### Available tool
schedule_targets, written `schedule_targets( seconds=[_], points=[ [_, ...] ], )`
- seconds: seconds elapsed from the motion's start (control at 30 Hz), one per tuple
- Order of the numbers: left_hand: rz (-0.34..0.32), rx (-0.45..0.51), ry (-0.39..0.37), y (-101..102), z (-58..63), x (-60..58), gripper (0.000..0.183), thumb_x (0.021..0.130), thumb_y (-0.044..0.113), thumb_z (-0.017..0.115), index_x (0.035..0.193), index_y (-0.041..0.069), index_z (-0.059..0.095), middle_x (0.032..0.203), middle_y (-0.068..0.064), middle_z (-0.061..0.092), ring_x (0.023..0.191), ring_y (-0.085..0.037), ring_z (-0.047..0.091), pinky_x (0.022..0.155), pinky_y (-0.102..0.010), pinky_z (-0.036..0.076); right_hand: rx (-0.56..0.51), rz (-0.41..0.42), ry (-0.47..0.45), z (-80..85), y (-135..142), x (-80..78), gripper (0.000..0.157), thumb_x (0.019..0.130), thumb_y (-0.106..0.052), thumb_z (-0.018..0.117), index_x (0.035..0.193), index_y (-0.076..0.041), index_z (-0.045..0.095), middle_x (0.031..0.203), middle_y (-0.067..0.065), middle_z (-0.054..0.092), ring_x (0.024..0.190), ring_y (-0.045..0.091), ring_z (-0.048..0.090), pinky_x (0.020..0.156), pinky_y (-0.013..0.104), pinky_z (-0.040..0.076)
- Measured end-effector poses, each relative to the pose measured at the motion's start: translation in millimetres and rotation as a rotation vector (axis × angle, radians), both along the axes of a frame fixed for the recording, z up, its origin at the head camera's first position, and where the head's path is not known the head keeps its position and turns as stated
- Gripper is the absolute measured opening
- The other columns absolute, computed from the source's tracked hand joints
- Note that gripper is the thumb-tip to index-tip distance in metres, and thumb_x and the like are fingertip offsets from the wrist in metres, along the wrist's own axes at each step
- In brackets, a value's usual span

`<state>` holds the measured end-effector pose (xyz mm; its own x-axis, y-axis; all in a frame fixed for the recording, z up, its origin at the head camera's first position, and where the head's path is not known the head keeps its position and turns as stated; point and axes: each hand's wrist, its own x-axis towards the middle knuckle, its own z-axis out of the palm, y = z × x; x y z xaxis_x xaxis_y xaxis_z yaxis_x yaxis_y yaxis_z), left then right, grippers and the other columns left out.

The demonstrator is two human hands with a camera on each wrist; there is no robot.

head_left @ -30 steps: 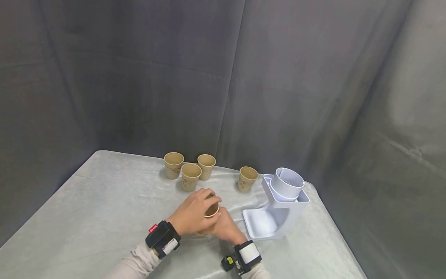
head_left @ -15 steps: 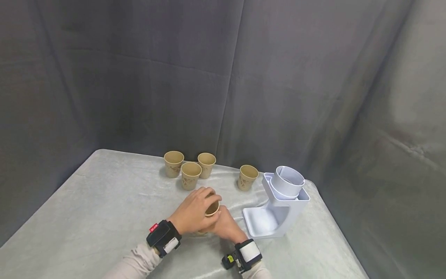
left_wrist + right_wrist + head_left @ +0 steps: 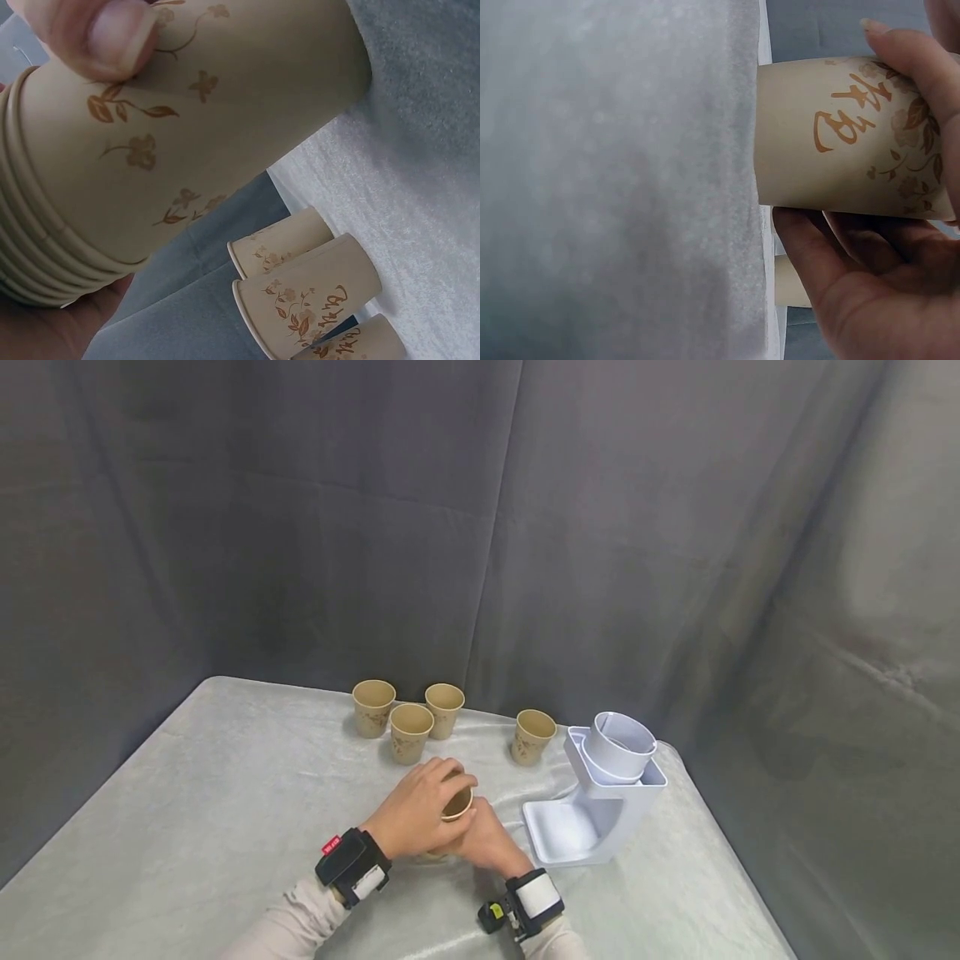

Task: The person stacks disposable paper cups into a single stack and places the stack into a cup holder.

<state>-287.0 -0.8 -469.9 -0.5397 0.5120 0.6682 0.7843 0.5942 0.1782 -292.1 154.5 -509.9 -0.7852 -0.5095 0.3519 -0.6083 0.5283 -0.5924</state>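
Note:
In the head view a stack of nested tan paper cups [image 3: 456,805] stands on the table between both hands. My left hand [image 3: 422,810] grips it near the top, fingers over the rim. Lower on the right side, my right hand [image 3: 486,842] holds the stack; its fingers are partly hidden by the left hand. The left wrist view shows several layered rims on the cup stack [image 3: 187,127], with a thumb [image 3: 97,37] pressed to its flower-printed side. In the right wrist view, fingers [image 3: 810,247] curl along the lower cup wall [image 3: 795,135], whose base meets the tablecloth.
Behind the hands, three single paper cups stand grouped, the front cup [image 3: 409,745] nearest. Another cup [image 3: 528,745] stands alone to their right. A white stand [image 3: 570,831] holding a round white funnel-like part [image 3: 618,752] is at the right. Grey curtain [image 3: 337,527] rises behind the table.
The hands keep their hold on the cup stack with no clear movement. Everything in the head view sits slightly higher, as the camera has tilted a little.

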Motion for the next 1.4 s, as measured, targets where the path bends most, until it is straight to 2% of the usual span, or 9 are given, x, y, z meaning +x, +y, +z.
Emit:
schedule_targets(
  seconds=[0.13,0.23,0.33,0.43,0.63,0.87,1.07,1.23,1.4],
  points=[
    [-0.025,0.002,-0.023,-1,2.3,-1.8,0.034,0.083,0.040,0.056,0.109,0.019,0.062,0.103,0.004,0.053,0.094,-0.010,0.047,0.080,-0.032,0.044,0.005,-0.008,-0.022,0.8,1,-1.9,0.060,0.061,-0.034,0.080,0.110,-0.009,0.055,0.096,-0.001,0.063,0.084,0.006,0.058,0.073,0.025,0.050],
    [-0.061,0.029,-0.062,-3,5.3,-4.0,0.033,0.087,0.041,0.053,0.110,0.020,0.062,0.105,0.005,0.053,0.097,-0.007,0.047,0.081,-0.031,0.045,0.000,-0.032,-0.084,1.0,2,-3.3,0.056,0.062,-0.037,0.080,0.108,-0.013,0.057,0.094,-0.004,0.063,0.082,0.007,0.058,0.071,0.026,0.049],
    [-0.082,0.072,-0.111,-7,9.4,-7.1,0.035,0.090,0.044,0.047,0.112,0.021,0.061,0.108,0.007,0.053,0.101,-0.005,0.047,0.085,-0.030,0.045,-0.042,-0.052,-0.167,0.4,2,-3.6,0.053,0.061,-0.040,0.080,0.104,-0.016,0.059,0.091,-0.005,0.063,0.079,0.009,0.058,0.068,0.028,0.049],
    [-0.077,0.112,-0.145,-13,12.7,-11.9,0.038,0.093,0.046,0.041,0.113,0.021,0.060,0.112,0.007,0.053,0.107,-0.005,0.047,0.090,-0.032,0.044,-0.090,-0.063,-0.197,0.2,3,-2.9,0.054,0.059,-0.042,0.081,0.101,-0.017,0.059,0.089,-0.004,0.064,0.076,0.010,0.059,0.067,0.030,0.050],
    [-0.033,0.194,-0.146,-29,15.9,-26.6,0.039,0.095,0.044,0.039,0.115,0.018,0.059,0.114,0.003,0.053,0.108,-0.011,0.048,0.091,-0.037,0.043,-0.134,-0.059,-0.177,2.2,3,-1.8,0.059,0.057,-0.038,0.083,0.106,-0.018,0.058,0.093,-0.004,0.065,0.083,0.010,0.060,0.074,0.030,0.050],
    [0.096,0.266,-0.125,-48,13.4,-56.9,0.032,0.086,0.030,0.056,0.112,0.012,0.060,0.115,-0.005,0.052,0.110,-0.019,0.046,0.092,-0.041,0.042,-0.146,-0.047,-0.156,3.7,1,-1.9,0.061,0.057,-0.036,0.083,0.110,-0.020,0.058,0.097,-0.005,0.065,0.086,0.009,0.060,0.078,0.031,0.049],
    [0.201,0.192,-0.164,-56,12.1,-82.1,0.046,0.079,0.028,0.063,0.118,0.006,0.055,0.118,-0.013,0.048,0.112,-0.028,0.041,0.094,-0.047,0.038,-0.168,-0.041,-0.171,15.2,-2,7.0,0.059,0.058,-0.026,0.084,0.110,-0.013,0.060,0.096,-0.002,0.066,0.086,0.011,0.061,0.079,0.031,0.049],
    [0.233,0.098,-0.209,-52,7.4,-98.8,0.054,0.078,0.028,0.065,0.124,0.003,0.050,0.124,-0.018,0.046,0.117,-0.033,0.039,0.098,-0.048,0.036,-0.174,-0.029,-0.201,31.5,-6,20.1,0.059,0.059,-0.018,0.082,0.112,-0.005,0.059,0.097,0.004,0.065,0.088,0.016,0.061,0.079,0.030,0.049],
    [0.244,0.035,-0.259,-47,-0.6,-109.7,0.060,0.077,0.028,0.065,0.127,0.001,0.047,0.130,-0.023,0.042,0.123,-0.036,0.035,0.102,-0.049,0.032,-0.179,-0.036,-0.221,34.1,-8,26.7,0.059,0.059,-0.016,0.082,0.112,-0.003,0.058,0.098,0.006,0.065,0.089,0.018,0.061,0.080,0.029,0.048]
  ],
)
